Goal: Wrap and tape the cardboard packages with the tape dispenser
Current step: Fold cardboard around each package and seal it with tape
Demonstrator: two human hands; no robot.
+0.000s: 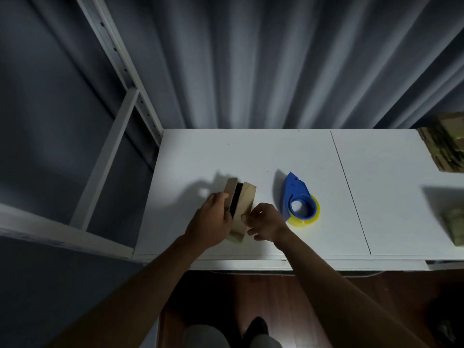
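Here the tan cardboard package [242, 197] stands open-topped, dark inside.

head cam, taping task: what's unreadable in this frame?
- Cardboard package, head view: near end hidden by the left hand and right hand; contents of its dark gap too dark.
- Right hand's grip: fingertips hidden, unclear whether it pinches anything.
- Tape dispenser: loose tape end too small.
- Cardboard stack: cut off by right edge, blurred.
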